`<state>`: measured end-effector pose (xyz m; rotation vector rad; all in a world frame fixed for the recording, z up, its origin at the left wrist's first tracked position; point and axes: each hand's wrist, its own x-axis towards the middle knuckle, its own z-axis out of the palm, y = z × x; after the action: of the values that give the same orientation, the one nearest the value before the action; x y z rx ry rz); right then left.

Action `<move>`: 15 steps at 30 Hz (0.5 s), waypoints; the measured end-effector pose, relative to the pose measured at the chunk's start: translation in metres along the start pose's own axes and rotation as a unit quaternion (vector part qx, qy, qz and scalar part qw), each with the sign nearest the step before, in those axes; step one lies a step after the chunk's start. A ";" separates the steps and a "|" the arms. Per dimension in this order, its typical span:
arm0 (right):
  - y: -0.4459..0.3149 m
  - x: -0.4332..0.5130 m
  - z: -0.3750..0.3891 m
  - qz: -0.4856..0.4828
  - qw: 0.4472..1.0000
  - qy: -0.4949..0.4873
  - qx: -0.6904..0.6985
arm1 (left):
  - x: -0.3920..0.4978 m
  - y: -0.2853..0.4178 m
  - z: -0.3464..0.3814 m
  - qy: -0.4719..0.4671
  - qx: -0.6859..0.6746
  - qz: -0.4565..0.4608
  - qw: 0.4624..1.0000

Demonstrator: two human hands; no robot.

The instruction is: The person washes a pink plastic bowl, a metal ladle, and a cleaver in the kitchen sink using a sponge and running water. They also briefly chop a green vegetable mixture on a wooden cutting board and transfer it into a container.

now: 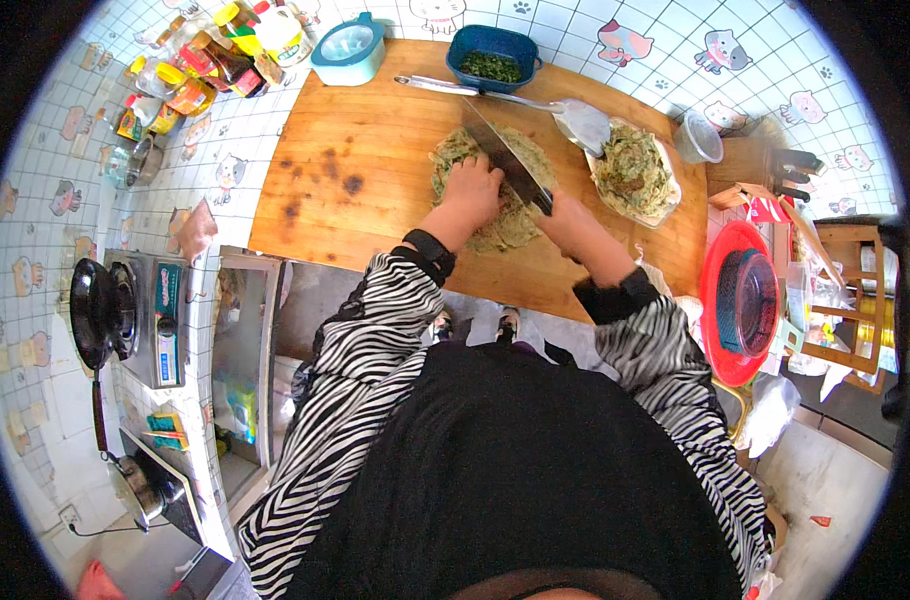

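Observation:
A round flatbread flecked with green [511, 229] lies on a wooden board [395, 120] in front of me. My left hand [472, 187] presses on its left part, fingers spread over the surface. In my right hand [571, 225] is the handle of a kitchen cleaver [506, 156]. Its broad blade slants up and left across the flatbread, close to my left fingertips. Whether the edge has gone through the bread cannot be seen. To the right, more green-flecked flatbreads [632, 169] sit heaped on a white tray [668, 201].
Behind the bread lies a metal spatula [582, 124], by a blue basket [533, 56] of chopped greens. A lidded container [350, 71] stands at the back left, a clear plastic cup [699, 139] and knife block [740, 161] at right. A red basin [714, 300] is beside the board.

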<state>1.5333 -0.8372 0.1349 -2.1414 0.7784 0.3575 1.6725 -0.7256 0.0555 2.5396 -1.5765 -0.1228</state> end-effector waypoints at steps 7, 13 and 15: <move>0.025 -0.017 0.005 -0.002 0.998 0.042 -0.041 | -0.004 0.003 0.002 0.010 0.034 -0.008 0.999; 0.052 -0.037 0.014 0.002 0.997 0.057 -0.053 | -0.004 0.000 0.001 -0.007 0.013 -0.027 1.000; 0.063 -0.054 0.019 0.041 0.993 0.046 -0.100 | -0.004 0.000 0.002 0.012 -0.002 -0.027 1.000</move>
<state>1.4517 -0.8310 0.1114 -2.3300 0.9187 0.3962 1.6701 -0.7222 0.0537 2.5712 -1.4975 -0.1010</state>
